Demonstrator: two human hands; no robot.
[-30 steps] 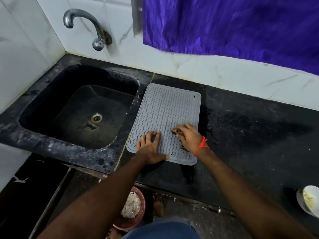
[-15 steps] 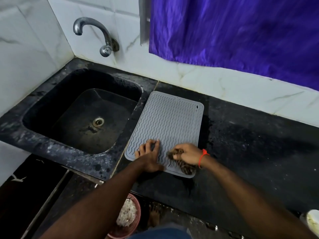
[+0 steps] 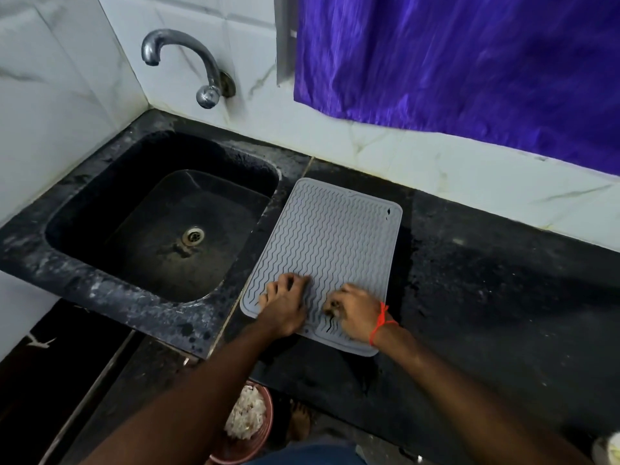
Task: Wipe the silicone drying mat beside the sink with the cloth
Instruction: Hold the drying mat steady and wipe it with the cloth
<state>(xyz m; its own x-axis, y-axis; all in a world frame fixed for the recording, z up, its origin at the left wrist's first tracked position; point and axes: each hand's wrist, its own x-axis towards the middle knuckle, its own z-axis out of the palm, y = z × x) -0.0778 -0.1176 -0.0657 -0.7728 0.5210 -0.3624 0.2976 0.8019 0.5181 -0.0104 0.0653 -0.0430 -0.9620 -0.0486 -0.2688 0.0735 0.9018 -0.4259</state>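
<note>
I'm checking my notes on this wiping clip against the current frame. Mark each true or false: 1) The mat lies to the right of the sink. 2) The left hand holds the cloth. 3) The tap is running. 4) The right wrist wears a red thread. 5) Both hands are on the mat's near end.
1) True: the mat lies right of the sink.
2) False: the left hand presses the mat; the right hand grips the cloth.
3) False: no water leaves the tap.
4) True: red thread.
5) True.
</note>
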